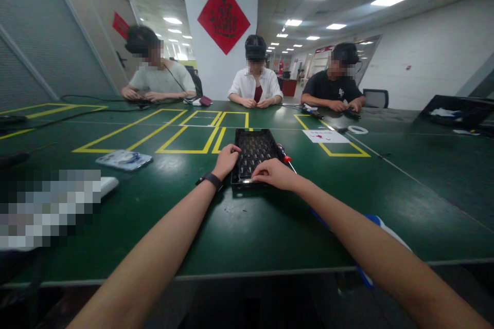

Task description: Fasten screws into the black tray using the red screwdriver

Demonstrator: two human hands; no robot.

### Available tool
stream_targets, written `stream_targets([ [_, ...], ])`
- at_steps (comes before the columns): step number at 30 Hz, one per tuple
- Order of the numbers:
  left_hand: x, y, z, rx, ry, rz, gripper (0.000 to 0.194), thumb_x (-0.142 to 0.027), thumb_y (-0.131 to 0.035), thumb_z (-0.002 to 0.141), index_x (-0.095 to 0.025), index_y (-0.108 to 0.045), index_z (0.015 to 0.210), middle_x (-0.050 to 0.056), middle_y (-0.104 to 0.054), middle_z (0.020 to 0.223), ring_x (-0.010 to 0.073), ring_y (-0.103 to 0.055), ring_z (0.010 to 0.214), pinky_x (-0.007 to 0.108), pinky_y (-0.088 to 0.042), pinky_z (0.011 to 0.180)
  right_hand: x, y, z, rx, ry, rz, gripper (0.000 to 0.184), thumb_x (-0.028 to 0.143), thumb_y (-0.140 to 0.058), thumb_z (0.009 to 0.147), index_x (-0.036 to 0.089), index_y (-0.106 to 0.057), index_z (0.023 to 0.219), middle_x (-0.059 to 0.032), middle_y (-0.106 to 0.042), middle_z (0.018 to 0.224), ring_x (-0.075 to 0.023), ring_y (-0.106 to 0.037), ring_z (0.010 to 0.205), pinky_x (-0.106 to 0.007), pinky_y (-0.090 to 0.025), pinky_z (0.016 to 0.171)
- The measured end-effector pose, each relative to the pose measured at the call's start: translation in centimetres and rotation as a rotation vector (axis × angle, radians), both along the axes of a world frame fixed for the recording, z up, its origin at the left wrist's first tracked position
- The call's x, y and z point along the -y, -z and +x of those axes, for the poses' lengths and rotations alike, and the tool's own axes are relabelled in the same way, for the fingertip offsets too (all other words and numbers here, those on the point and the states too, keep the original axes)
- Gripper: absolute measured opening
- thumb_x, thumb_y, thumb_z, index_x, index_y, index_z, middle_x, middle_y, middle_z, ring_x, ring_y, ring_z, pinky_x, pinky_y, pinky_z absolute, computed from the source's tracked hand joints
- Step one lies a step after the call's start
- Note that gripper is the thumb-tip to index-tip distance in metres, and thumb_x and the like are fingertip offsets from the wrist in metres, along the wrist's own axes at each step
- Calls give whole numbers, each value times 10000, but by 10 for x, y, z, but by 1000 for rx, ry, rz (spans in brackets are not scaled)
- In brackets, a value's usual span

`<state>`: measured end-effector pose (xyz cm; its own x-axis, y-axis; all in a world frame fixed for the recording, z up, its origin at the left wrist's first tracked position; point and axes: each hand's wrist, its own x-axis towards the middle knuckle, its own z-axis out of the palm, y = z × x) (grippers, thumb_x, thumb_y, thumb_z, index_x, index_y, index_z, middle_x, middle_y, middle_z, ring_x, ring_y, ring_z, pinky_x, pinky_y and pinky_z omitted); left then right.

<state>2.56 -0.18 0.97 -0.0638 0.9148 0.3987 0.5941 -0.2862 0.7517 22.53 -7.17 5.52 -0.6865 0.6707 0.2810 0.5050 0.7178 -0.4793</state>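
A black rectangular tray [236,184] lies on the green table in front of me, its inside patterned with rows of small shiny shapes. My left hand [227,159], with a dark band on the wrist, rests at the tray's left side, fingers curled over the rim. Over the near right corner, my right hand [276,174] has its fingertips pinched together low at the tray. Whatever they hold is too small to make out; a small bright patch shows beside them. Along the tray's right side lies a screwdriver [285,156] with a red and clear handle, partly behind my right hand.
To the left lie a pale flat rectangular object [124,159] and a partly blurred white object [109,185]. A paper sheet [326,136] and a white ring [357,129] are to the right. A blue-and-white object [386,229] sits by my right forearm. Three people sit opposite.
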Motion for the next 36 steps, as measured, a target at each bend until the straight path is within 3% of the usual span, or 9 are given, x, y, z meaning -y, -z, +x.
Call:
stream_targets([
  [9,-2,-1,-1,-45,2,5,245,-137,-413,650,-160,-620,778,43,-603,789,182,-530,808,300,-422,734,-3,-2,1,-84,21,-171,254,344,-682,670,119,-712,783,-16,-617,603,-69,-448,508,-198,-319,508],
  [14,-3,0,-1,-38,-2,-14,260,-136,-410,645,-171,-609,808,40,-595,797,187,-525,831,301,-418,743,0,1,-1,-147,36,-225,295,312,-696,654,112,-679,870,-27,-641,669,-72,-472,529,-190,-343,515],
  [22,-4,1,-2,-32,23,-5,257,-131,-392,653,-172,-600,798,41,-584,797,184,-519,813,304,-413,731,2,0,-2,-41,28,-84,167,269,-626,740,137,-713,795,-21,-629,641,-84,-479,570,-207,-333,568],
  [36,-4,2,-2,-9,-11,-36,272,-134,-408,667,-171,-574,880,29,-583,790,169,-526,792,288,-417,714,-1,4,-2,-113,62,-169,223,315,-674,681,119,-699,783,-10,-598,598,-67,-438,513,-192,-319,509],
])
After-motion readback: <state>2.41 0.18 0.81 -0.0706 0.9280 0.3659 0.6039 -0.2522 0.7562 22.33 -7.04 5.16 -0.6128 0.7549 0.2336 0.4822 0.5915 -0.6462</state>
